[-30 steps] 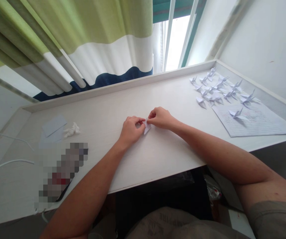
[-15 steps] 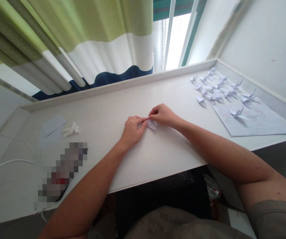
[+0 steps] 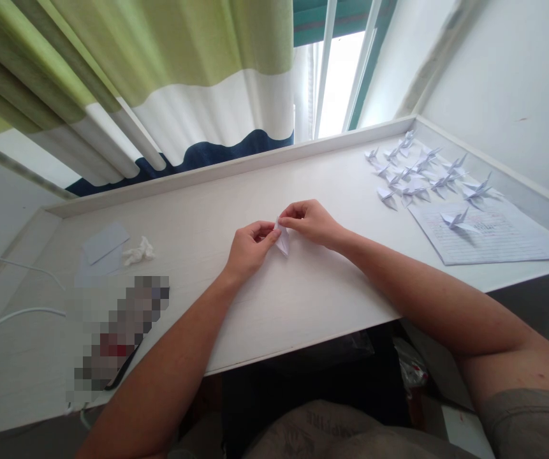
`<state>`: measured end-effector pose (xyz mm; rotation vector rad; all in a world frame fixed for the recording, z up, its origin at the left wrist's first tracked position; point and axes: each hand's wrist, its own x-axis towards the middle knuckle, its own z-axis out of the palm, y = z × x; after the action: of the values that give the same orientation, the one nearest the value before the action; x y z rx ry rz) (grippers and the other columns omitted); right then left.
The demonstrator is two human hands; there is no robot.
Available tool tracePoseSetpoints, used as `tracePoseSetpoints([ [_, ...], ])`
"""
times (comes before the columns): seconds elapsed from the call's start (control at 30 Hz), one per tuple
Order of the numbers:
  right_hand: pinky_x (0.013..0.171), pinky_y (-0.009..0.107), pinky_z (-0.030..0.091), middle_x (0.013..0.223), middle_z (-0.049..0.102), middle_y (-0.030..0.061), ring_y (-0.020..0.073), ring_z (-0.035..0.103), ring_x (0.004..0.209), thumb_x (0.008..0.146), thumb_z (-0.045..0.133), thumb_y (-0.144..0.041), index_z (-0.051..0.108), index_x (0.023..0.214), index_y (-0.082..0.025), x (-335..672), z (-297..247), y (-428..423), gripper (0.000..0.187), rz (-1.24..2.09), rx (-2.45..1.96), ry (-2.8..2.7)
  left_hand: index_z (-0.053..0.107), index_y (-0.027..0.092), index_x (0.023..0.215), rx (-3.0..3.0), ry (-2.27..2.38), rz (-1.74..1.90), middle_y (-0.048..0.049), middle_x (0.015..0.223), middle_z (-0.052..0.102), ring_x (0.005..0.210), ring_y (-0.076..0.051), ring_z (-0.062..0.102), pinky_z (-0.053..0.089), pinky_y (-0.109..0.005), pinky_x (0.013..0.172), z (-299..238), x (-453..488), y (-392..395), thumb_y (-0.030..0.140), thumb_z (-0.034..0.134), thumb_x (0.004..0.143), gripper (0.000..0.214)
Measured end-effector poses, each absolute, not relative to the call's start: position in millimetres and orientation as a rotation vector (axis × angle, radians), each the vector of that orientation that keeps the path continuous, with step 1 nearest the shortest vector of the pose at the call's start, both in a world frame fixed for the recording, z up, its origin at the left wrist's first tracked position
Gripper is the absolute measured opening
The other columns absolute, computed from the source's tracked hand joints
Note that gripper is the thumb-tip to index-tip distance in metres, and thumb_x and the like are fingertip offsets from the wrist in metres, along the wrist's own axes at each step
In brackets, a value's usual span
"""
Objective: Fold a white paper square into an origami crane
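Observation:
Between my hands, over the middle of the white desk, is a small piece of folded white paper (image 3: pixel 282 245), narrow and pointed toward me. My left hand (image 3: pixel 253 246) pinches its left side between thumb and fingers. With thumb and forefinger, my right hand (image 3: pixel 308 220) grips the paper's upper end. Part of the paper is hidden behind the fingertips. Several finished white paper cranes (image 3: pixel 415 169) stand in a group at the far right of the desk, and one more crane (image 3: pixel 459 220) sits on a lined sheet.
The lined, written sheet (image 3: pixel 494 245) lies at the right edge of the desk (image 3: pixel 331 299). To the left are flat white paper pieces (image 3: pixel 106 242), a crumpled tissue (image 3: pixel 139 250), a blurred-out dark object (image 3: pixel 121 338) and white cables (image 3: pixel 20 312). A raised rim (image 3: pixel 236 167) runs along the back.
The folded paper has turned from lying flat under my fingers to a narrow upright point held between both hands. My left hand has shifted slightly left, its fingers now curled.

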<state>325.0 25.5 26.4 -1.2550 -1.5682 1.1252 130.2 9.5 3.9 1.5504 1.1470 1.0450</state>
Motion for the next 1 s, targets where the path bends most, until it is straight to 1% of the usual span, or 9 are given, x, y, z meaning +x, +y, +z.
tracePoseSetpoints([
  [0.17,0.065,0.028,0.043,0.076,0.073,0.0033,0.0156,0.06,0.073,0.087,0.07,-0.043,0.078,0.081,-0.016,326.5,27.6,25.5,0.029,1.129,-1.269,-1.574,0.081,0.019,0.095,1.54,1.129,1.064,-0.0066,0.092,0.081,0.08,-0.02,0.073,0.057,-0.032,0.076,4.5,131.8,7.9,0.047,0.084,0.083,0.03],
  [0.23,0.064,0.028,0.041,0.075,0.072,0.0031,0.0154,0.059,0.071,0.087,0.072,-0.047,0.078,0.081,-0.016,327.2,28.1,25.0,0.032,1.158,-1.271,-1.598,0.08,0.019,0.096,1.539,1.108,1.073,-0.0058,0.089,0.08,0.078,-0.019,0.073,0.057,-0.033,0.075,5.3,132.9,6.8,0.046,0.086,0.082,0.031],
  [0.37,0.068,0.029,0.044,0.078,0.075,0.0042,0.0159,0.062,0.074,0.084,0.076,-0.044,0.078,0.08,-0.016,328.7,28.3,24.5,0.028,1.153,-1.191,-1.658,0.077,0.02,0.099,1.533,1.08,1.102,-0.0026,0.081,0.074,0.073,-0.017,0.069,0.056,-0.031,0.07,7.5,134.8,4.5,0.042,0.089,0.079,0.032],
  [0.5,0.069,0.029,0.045,0.075,0.073,0.0028,0.015,0.06,0.073,0.084,0.074,-0.039,0.077,0.079,-0.016,329.9,27.5,26.4,0.024,1.12,-1.119,-1.682,0.069,0.021,0.094,1.506,1.087,1.132,-0.0001,0.078,0.071,0.071,-0.015,0.068,0.054,-0.028,0.069,8.4,135.6,4.6,0.039,0.093,0.074,0.036],
  [0.6,0.069,0.029,0.045,0.075,0.073,0.0025,0.0152,0.061,0.073,0.086,0.074,-0.039,0.076,0.08,-0.016,330.2,26.0,28.4,0.024,1.123,-1.087,-1.665,0.066,0.02,0.095,1.464,1.086,1.129,-0.0004,0.079,0.072,0.071,-0.015,0.068,0.053,-0.027,0.068,7.7,135.1,6.5,0.044,0.094,0.074,0.042],
  [0.73,0.071,0.031,0.05,0.079,0.073,0.0039,0.0165,0.064,0.075,0.086,0.078,-0.048,0.073,0.083,-0.016,330.0,22.9,31.1,0.033,1.145,-0.991,-1.569,0.073,0.017,0.098,1.426,1.024,1.054,-0.0053,0.088,0.078,0.078,-0.017,0.071,0.054,-0.028,0.072,7.4,133.0,8.9,0.057,0.087,0.08,0.046],
  [0.8,0.072,0.031,0.052,0.078,0.072,0.0036,0.0161,0.064,0.074,0.086,0.08,-0.054,0.072,0.083,-0.016,329.8,21.8,32.0,0.039,1.165,-0.947,-1.529,0.077,0.016,0.094,1.447,0.996,1.016,-0.0055,0.086,0.078,0.076,-0.016,0.07,0.054,-0.029,0.073,8.0,131.8,9.1,0.059,0.084,0.083,0.045],
  [0.9,0.071,0.03,0.052,0.077,0.071,0.003,0.0153,0.064,0.073,0.085,0.081,-0.059,0.07,0.083,-0.016,329.4,20.9,32.2,0.044,1.182,-0.924,-1.511,0.08,0.016,0.092,1.43,0.96,0.985,-0.0046,0.08,0.078,0.073,-0.016,0.07,0.055,-0.03,0.074,9.7,131.1,8.0,0.055,0.087,0.081,0.041],
  [1.0,0.07,0.03,0.052,0.076,0.07,0.0029,0.0152,0.064,0.073,0.086,0.081,-0.06,0.069,0.082,-0.016,329.0,20.1,31.6,0.046,1.19,-0.938,-1.519,0.081,0.017,0.094,1.386,0.95,0.967,-0.0057,0.086,0.081,0.076,-0.017,0.073,0.057,-0.031,0.076,12.5,131.6,5.5,0.048,0.093,0.075,0.038],
])
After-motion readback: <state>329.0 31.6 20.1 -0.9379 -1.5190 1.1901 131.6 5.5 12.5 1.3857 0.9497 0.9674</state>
